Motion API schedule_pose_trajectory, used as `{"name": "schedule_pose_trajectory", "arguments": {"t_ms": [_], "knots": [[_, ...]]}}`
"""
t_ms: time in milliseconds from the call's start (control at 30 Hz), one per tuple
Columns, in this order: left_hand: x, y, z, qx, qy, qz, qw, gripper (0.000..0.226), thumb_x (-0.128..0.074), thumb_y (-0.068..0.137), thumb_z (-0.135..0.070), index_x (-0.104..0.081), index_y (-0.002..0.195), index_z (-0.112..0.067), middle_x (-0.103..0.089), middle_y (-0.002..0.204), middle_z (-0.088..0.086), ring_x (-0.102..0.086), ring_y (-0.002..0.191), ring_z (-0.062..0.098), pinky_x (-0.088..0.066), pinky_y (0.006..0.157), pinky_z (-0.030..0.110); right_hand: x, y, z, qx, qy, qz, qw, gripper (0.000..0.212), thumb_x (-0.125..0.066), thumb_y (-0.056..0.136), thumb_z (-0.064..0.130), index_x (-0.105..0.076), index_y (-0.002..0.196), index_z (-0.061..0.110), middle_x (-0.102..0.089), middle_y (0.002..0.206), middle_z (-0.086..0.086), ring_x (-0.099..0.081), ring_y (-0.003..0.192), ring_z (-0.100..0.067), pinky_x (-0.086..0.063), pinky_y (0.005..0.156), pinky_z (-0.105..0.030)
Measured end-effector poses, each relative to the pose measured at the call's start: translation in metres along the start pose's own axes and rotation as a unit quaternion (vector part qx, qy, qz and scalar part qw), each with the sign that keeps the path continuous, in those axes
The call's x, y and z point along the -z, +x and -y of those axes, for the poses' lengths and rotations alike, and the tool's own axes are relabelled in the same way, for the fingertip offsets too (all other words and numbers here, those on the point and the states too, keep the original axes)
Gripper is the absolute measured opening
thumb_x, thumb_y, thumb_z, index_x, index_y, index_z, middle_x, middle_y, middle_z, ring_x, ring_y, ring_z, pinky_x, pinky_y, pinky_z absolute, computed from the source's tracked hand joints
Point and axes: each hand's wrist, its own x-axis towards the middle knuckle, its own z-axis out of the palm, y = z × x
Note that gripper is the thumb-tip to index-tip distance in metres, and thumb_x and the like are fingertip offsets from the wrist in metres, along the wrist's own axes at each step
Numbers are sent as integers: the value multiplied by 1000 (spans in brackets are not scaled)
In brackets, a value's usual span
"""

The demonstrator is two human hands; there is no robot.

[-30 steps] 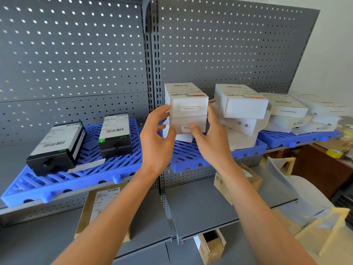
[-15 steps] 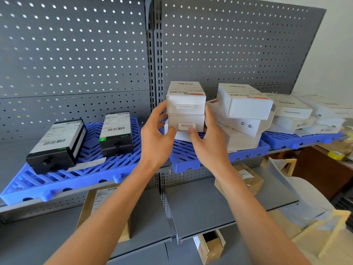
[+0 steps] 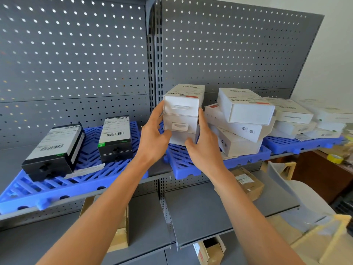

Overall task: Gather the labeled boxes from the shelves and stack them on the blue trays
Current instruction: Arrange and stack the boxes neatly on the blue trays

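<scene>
Both hands are wrapped around a little stack of white boxes (image 3: 181,115) right in the middle of the shot: three of them piled up, top one with a barcode label and a red stripe on its lid. The left hand (image 3: 152,138) grips the stack's left side with the thumb up along the top box and the fingers curled round the lower ones, and the right hand (image 3: 204,146) clamps the right side, thumb tucked under the bottom box's front edge. The stack sits over the near-left part of the middle blue tray (image 3: 191,165), though I can't tell if the bottom box is touching it or lifted just off. Just to the right on that same tray there's a messy pile of bigger white boxes (image 3: 240,119), leaning at angles on each other. Further right, another blue tray (image 3: 298,145) carries a few more flat white boxes (image 3: 294,117). Off to the left, a long blue tray (image 3: 63,186) has two black boxes with white shipping labels, one (image 3: 55,150) at the near-left and one (image 3: 115,137) closer to the centre post, well apart from each other. On the grey shelf below, a cardboard box (image 3: 248,183) sits on the right.
</scene>
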Motion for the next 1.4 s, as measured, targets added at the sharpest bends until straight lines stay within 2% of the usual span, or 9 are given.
{"name": "schedule_pose_trajectory", "arguments": {"t_ms": [67,200,300,367,500,833,967,1133,1400], "knots": [[1,1,1,-2,-2,1,1000,83,-46,84,13,-35,154,-30,-50,145,-24,-45,136,-2,-40,112,27,2,-1,3,4,2,0,1000,90,-55,90,1,-7,160,31,-33,158,2,-30,141,-11,-30,103,-11],[-2,-2,3,1,-12,-10,1000,84,-49,82,10,-36,153,-33,-52,140,-29,-47,134,0,-47,102,23,0,-2,8,7,36,-2,999,92,-56,88,0,-9,159,36,-37,156,7,-36,142,-12,-40,114,-37],[-5,-3,2,32,-12,-17,999,87,-52,85,12,-32,153,-38,-51,127,-45,-47,125,-15,-44,91,7,-2,-2,13,-2,56,-7,998,93,-55,87,-2,-9,158,35,-37,156,7,-37,141,-10,-41,113,-40],[-6,-4,4,55,-20,-20,998,87,-52,87,11,-28,155,-38,-52,126,-45,-48,123,-16,-45,98,13,-2,-5,16,-15,66,-8,998,93,-54,88,-2,-6,158,36,-35,158,8,-37,140,-9,-41,111,-32],[-7,-6,3,55,-36,-9,998,81,-48,88,7,-32,155,-35,-55,144,-17,-52,133,8,-45,111,45,-2,-8,17,-19,77,0,997,94,-52,87,-3,-7,158,39,-34,158,14,-38,137,-3,-39,106,-20],[-12,-13,-3,59,-47,-16,997,75,-49,90,0,-34,154,-36,-52,149,-10,-49,137,12,-45,111,47,4,-11,20,-30,78,15,996,94,-50,86,-2,-6,158,41,-40,155,13,-43,136,-8,-46,109,-39],[-13,-18,-6,65,-58,-24,996,74,-51,90,0,-36,153,-37,-56,145,-10,-53,134,14,-48,108,45,11,-13,19,-28,87,21,996,93,-50,85,-2,-11,157,42,-49,145,16,-57,119,-16,-52,96,-32],[-10,-23,-14,86,-100,-53,990,64,-54,90,-11,-44,148,-36,-63,136,-7,-62,124,15,-51,103,48,16,-12,17,-38,123,41,991,92,-49,81,-6,-24,154,44,-59,132,17,-56,119,-1,-54,91,-28],[-22,-46,-23,58,-95,-51,992,65,-54,92,-6,-44,146,-42,-59,139,-13,-55,131,15,-49,105,46,22,-15,3,-56,135,30,989,98,-46,72,2,-22,152,52,-52,144,16,-50,132,-9,-50,104,-44]]}}
